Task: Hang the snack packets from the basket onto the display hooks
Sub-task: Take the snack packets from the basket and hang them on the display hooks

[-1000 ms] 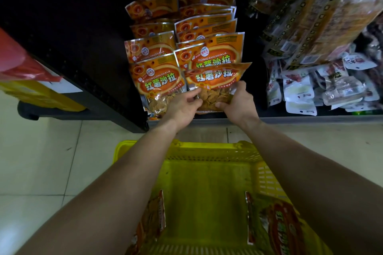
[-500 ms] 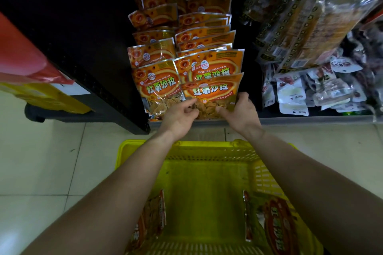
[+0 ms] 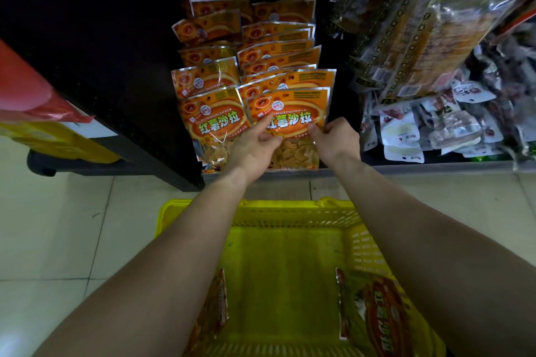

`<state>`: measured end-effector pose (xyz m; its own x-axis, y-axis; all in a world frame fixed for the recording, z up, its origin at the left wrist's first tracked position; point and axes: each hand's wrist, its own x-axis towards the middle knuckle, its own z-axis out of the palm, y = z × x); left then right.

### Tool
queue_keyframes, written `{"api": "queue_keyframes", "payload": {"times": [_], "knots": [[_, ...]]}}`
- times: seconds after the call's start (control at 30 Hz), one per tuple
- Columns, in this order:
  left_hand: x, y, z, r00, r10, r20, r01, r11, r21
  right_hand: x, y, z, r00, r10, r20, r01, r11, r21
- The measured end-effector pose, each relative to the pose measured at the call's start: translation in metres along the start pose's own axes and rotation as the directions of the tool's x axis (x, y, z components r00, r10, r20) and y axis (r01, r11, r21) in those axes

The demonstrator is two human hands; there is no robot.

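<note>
Packet (image 3: 290,107), tilted earlier, now flat under straight forefinger of left hand (image 3: 255,151); right hand (image 3: 336,139) pinches its edge: probably hooked.

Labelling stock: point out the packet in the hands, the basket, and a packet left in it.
held packet (image 3: 290,106): head view, orange label.
yellow basket (image 3: 290,206): head view, far rim.
packet in basket (image 3: 380,316): head view, printed front.

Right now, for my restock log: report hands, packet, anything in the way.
Left hand forefinger on front packet. Right hand pinches its edge. Two more packets in basket. Nothing blocking.
</note>
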<state>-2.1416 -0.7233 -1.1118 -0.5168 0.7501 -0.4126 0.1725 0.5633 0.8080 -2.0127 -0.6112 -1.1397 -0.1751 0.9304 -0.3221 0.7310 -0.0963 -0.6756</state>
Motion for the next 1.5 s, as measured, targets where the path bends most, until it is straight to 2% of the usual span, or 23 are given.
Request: {"api": "queue_keyframes", "payload": {"times": [0.2,0.57,0.87,1.07,1.17,1.33,1.4,1.5], "knots": [[-0.009,-0.001,-0.009,0.999,0.018,0.044,-0.018,1.0,-0.01,-0.009,0.002,-0.008,1.0,0.001,0.03,0.0,1.0,-0.007],[-0.072,-0.007,-0.03,0.997,0.001,0.079,-0.009,0.996,0.094,-0.081,0.006,-0.05,0.995,-0.083,0.059,0.087,0.994,-0.073],[-0.15,-0.022,-0.025,0.997,0.024,0.08,-0.035,0.99,0.134,-0.153,0.026,-0.1,0.976,-0.12,0.179,0.143,0.982,-0.12],[-0.184,-0.061,0.018,0.976,-0.017,0.217,-0.041,0.964,0.262,-0.182,0.087,-0.112,0.957,-0.107,0.271,0.186,0.941,-0.284],[-0.186,-0.079,0.05,0.953,-0.044,0.299,-0.05,0.953,0.299,-0.189,0.116,-0.122,0.972,-0.148,0.183,0.196,0.941,-0.277],[-0.177,-0.082,0.118,0.895,-0.02,0.445,-0.123,0.949,0.289,-0.192,0.159,-0.14,0.991,-0.098,0.095,0.119,0.962,-0.247],[-0.176,-0.074,0.149,0.891,-0.016,0.454,-0.102,0.967,0.235,-0.191,0.172,-0.141,0.993,-0.076,0.093,0.099,0.957,-0.273],[-0.173,-0.069,0.19,0.907,-0.083,0.413,-0.005,0.978,0.207,-0.189,0.186,-0.14,0.995,-0.072,0.073,0.09,0.955,-0.282]]}}
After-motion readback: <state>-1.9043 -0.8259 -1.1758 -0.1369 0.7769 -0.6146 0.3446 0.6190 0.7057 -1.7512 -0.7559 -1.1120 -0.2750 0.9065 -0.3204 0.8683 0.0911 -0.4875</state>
